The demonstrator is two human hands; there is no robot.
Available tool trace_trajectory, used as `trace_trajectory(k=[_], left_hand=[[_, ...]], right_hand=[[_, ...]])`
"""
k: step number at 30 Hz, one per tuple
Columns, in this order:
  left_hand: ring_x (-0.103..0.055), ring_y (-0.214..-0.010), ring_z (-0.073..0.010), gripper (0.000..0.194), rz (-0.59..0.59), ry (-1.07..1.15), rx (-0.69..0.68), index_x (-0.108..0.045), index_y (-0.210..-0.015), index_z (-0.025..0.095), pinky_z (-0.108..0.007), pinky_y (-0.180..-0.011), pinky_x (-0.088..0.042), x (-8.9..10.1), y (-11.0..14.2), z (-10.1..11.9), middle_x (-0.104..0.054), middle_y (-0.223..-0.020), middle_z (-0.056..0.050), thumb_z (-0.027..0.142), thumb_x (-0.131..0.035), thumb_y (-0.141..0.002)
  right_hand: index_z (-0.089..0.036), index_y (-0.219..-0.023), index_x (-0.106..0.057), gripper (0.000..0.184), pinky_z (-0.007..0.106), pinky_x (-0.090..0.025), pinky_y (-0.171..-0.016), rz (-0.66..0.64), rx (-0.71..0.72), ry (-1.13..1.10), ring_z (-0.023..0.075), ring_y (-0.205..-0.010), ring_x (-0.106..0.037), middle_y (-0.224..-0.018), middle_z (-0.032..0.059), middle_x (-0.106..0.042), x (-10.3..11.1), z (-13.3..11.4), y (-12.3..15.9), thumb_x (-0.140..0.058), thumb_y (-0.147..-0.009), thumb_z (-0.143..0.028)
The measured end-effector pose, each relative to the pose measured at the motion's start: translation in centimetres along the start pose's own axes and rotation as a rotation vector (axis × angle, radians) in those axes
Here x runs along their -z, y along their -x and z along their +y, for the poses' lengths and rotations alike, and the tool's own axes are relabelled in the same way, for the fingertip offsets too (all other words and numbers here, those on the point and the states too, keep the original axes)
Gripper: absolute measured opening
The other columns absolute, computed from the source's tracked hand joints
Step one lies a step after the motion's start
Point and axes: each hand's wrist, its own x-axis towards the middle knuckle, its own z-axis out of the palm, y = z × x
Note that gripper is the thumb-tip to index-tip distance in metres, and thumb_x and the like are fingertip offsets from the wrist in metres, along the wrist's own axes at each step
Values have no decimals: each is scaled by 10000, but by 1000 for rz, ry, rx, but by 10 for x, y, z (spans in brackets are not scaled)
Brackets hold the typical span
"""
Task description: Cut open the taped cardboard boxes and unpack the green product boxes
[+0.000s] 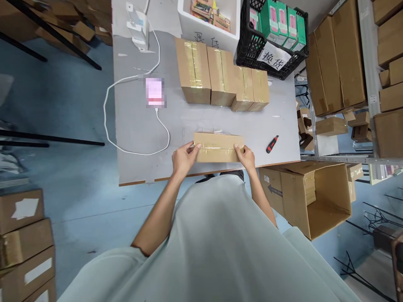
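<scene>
A long, narrow cardboard box (219,155) with clear tape along its top is at the front edge of the grey table. My left hand (185,157) grips its left end, thumb on top. At the right end my right hand (245,156) holds it the same way, thumb pressing the upper face. To the right of the box lies a red and black utility knife (272,144), apart from both hands. Behind it stands a row of taped cardboard boxes (222,75) of differing sizes.
A white foam bin (208,35) and a black crate (252,52) with green boxes stand at the back. A white cable (107,113) loops over the left edge beside a pixelated device (155,91). A large open carton (289,197) stands on the right. Shelving (371,84) lies beyond.
</scene>
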Motion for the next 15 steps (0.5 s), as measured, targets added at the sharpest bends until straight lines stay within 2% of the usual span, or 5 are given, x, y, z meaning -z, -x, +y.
trace_trajectory(k=[2,6,9,15], left_hand=[[-801,-1179,-414,570,-8,-97,38,-856,-1419,188,-430,-1004,-569,-7,-7,-4,-900,-1114,-136,599,-704,-1056],[-794,-1047,-348,527,-14,-231,1,-868,-1407,230,-372,-931,-527,-15,-14,-3,-903,-1094,-119,581,-609,-1112],[-789,-998,-329,507,-10,-256,-13,-874,-1394,237,-354,-889,-505,-16,-14,-1,-900,-1060,-113,561,-600,-1117],[-798,-1008,-353,503,29,-220,-25,-878,-1397,231,-365,-868,-506,-18,-12,-4,-897,-1061,-130,548,-611,-1113]], right_hand=[[-241,-1130,-821,576,436,-573,-1055,10,-10,19,391,-1213,-769,-1105,146,-862,-15,10,-6,-684,-1059,-796],[-176,-1252,-828,654,466,-554,-1097,90,19,23,397,-1246,-740,-1147,198,-828,-39,28,-15,-584,-1113,-767],[-159,-1300,-832,644,450,-549,-1096,94,51,23,375,-1240,-719,-1180,207,-828,-47,36,-19,-541,-1143,-712],[-177,-1302,-843,617,414,-543,-1101,118,76,-25,340,-1224,-701,-1160,180,-840,-55,44,-24,-544,-1141,-693]])
